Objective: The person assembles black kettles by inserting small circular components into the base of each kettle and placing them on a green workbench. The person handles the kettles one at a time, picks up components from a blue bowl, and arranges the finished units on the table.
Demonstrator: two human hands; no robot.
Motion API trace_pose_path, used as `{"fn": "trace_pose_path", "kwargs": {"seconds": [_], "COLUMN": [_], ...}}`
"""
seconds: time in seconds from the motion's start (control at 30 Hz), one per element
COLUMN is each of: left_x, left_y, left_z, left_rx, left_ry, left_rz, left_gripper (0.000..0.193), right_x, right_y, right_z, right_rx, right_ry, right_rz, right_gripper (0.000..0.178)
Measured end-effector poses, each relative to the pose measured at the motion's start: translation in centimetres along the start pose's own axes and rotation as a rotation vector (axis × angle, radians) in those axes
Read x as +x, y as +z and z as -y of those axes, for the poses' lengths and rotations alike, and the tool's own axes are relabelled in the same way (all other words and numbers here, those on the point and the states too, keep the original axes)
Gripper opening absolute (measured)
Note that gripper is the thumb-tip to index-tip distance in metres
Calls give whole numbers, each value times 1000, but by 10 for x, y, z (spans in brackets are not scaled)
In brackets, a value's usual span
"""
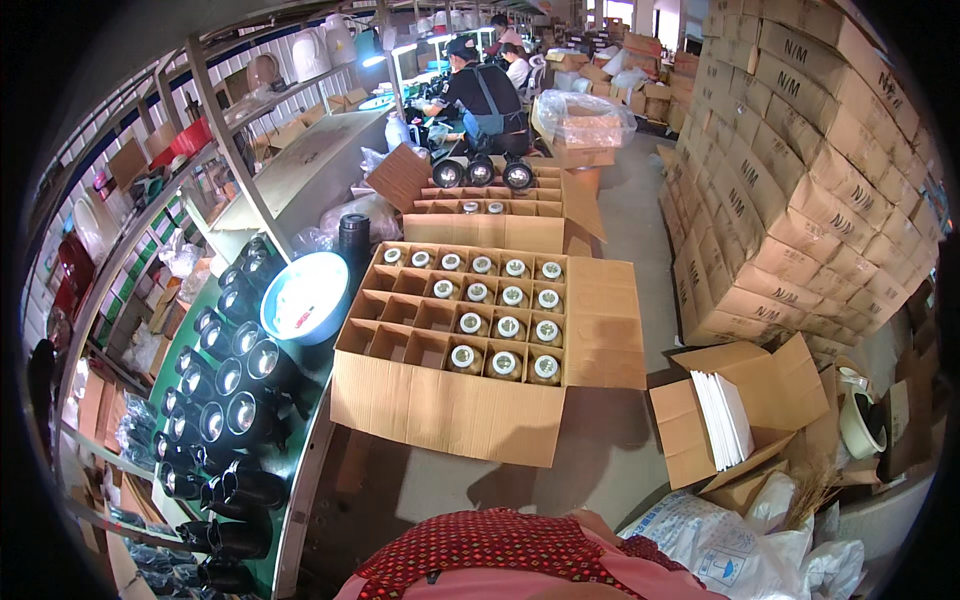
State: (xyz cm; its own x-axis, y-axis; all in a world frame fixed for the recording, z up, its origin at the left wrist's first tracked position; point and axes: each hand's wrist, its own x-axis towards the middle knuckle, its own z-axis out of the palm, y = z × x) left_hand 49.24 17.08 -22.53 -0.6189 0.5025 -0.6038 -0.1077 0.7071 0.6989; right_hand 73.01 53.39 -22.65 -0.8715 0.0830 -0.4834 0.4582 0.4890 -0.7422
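Neither of my hands shows; only my red patterned clothing (480, 550) and what seems a bit of my right arm (597, 527) appear at the lower edge. In front of me stands an open cardboard carton (445, 415) divided into cells. Several round containers with white tops (507, 366) stand in its right-hand and far cells, while near-left cells are bare. On the green worktop (287, 455) to the left are rows of black jugs (245, 410), many with shiny round openings. A light blue basin (340, 285) holds small red pieces.
Beyond is a second divided carton (485, 232) with three black jugs on it. Stacked cartons (770, 190) rise at the right. An open box with white sheets (722, 420) and plastic sacks (700, 540) lie nearer. A co-worker (485, 95) sits at the far bench.
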Motion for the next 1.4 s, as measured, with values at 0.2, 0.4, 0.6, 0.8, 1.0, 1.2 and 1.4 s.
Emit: {"fn": "trace_pose_path", "kwargs": {"seconds": [0.2, 0.4, 0.6, 0.8, 1.0, 1.2, 1.4], "left_x": [24, 30, -25, -88, -13, 173, 245], "left_y": [-9, -52, -90, -170, -281, -257, -187], "left_z": [-27, 6, 79, 108, 58, -111, -174], "left_rx": [55, 50, 46, 130, 391, 403, 305], "left_ry": [-2, -67, -131, -252, -11, 722, 830], "left_rz": [63, 51, 35, 24, -12, -6, -59], "left_gripper": [39, 38, 38, 37, 37, 37, 29], "right_x": [90, 161, 232, 294, 326, 308, 323], "right_y": [-12, -8, -3, -71, -91, -81, -128], "right_z": [26, 84, 174, 201, 168, 142, 236], "right_rx": [83, 548, -265, -768, -879, -815, -487], "right_ry": [-190, -102, -650, -197, -272, -388, -154], "right_rz": [-36, 266, -384, -507, -465, -466, -85], "right_gripper": [39, 32, 36, 82, 57, 59, 37]}}
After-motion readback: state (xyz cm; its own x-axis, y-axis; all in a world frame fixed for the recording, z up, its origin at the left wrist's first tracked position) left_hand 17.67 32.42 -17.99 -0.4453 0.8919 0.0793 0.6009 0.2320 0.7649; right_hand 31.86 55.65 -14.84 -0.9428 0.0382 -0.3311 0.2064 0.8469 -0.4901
